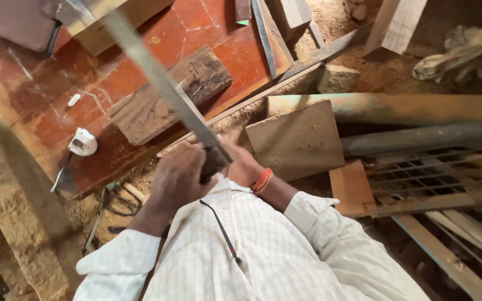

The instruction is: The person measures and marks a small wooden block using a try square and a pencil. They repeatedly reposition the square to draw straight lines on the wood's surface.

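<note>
My left hand (177,178) is closed around the dark handle (216,161) of a long flat metal blade (157,78). The blade slants up and to the left from the handle, passing over a red-brown board (46,83). Just behind the handle is my right hand (244,166), with a red-orange thread band at the wrist; it touches the handle end, but its grip is partly hidden. Both hands are close to my chest, above my white checked shirt. Under the blade, a weathered dark wood block (168,95) lies on the board.
A white tape measure (83,142) and a small white chalk piece (73,100) lie on the red-brown board. A square plywood piece (297,139), long planks and poles (414,108), a metal grille (430,175) and a crumpled cloth (464,50) lie on the sawdust-covered ground to the right.
</note>
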